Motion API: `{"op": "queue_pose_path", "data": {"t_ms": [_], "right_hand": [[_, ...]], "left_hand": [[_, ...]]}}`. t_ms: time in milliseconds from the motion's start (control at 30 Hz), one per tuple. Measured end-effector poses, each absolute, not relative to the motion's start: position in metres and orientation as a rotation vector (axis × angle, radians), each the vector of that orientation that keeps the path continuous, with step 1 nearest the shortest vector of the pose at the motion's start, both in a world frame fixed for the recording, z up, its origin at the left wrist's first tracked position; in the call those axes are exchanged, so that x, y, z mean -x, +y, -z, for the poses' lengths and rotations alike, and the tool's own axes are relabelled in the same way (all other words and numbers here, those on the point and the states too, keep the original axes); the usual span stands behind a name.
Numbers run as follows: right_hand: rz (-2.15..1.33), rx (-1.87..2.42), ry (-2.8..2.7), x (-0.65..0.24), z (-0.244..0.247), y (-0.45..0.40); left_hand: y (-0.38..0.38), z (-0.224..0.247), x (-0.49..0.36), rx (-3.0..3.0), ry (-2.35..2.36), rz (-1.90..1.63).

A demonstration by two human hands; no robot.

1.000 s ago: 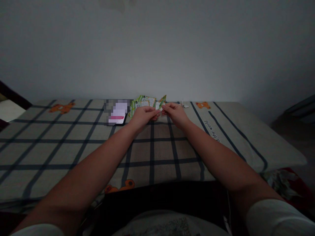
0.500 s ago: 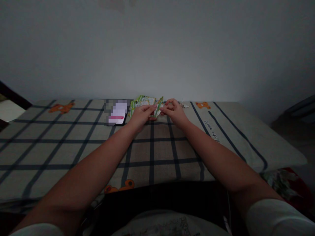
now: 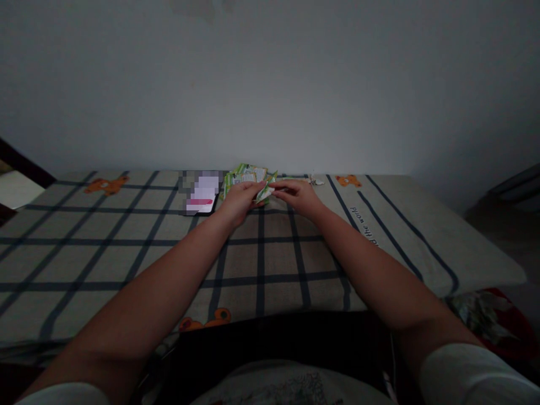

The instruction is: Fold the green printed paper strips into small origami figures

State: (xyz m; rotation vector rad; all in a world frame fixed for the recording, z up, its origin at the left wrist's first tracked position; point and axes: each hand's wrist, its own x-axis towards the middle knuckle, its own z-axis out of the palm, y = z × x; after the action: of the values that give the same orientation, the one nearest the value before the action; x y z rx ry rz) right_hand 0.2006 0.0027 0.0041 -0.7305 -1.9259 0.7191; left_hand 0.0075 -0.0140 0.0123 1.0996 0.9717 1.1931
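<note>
At the far side of the table, my left hand (image 3: 239, 201) grips a small green and white packet (image 3: 265, 193) between thumb and fingers. My right hand (image 3: 302, 198) comes in from the other side, its fingertips pinched at the packet's right edge. The packet is tilted up, and its contents, if any, cannot be made out. Just behind my left hand lie several flat green packets (image 3: 250, 170) with printed labels, overlapping one another and partly covered by the hand.
A phone (image 3: 203, 194) with a lit, blurred screen lies left of the packets. Small whitish scraps (image 3: 317, 180) lie beyond my right hand. The checked cloth (image 3: 278, 264) covers the table, which meets a wall (image 3: 270, 95). Low at right is a red container (image 3: 521, 334) with crumpled wrappers.
The held packet has tipped lower and toward the left. My right hand's raised fingers have come down and straightened toward the packet's edge. My left hand has barely shifted.
</note>
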Motion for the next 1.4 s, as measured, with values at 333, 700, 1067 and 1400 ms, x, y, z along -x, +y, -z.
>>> {"op": "queue_pose_path", "data": {"t_ms": [333, 700, 1067, 1400], "right_hand": [[-0.434, 0.795, -2.047, -0.206, -0.005, 0.006], [-0.277, 0.825, -2.240, -0.212, -0.011, 0.004], [-0.442, 0.879, -2.143, -0.209, -0.014, -0.002], [-0.609, 0.889, -1.978, -0.205, -0.003, 0.005]], "left_hand": [[-0.016, -0.013, -0.007, -1.140, 0.968, -1.161], [-0.021, -0.016, -0.011, -1.267, 1.078, -1.168], [-0.022, -0.018, -0.009, -1.167, 0.946, -1.106], [-0.023, -0.017, -0.013, -1.211, 0.941, -1.114]]}}
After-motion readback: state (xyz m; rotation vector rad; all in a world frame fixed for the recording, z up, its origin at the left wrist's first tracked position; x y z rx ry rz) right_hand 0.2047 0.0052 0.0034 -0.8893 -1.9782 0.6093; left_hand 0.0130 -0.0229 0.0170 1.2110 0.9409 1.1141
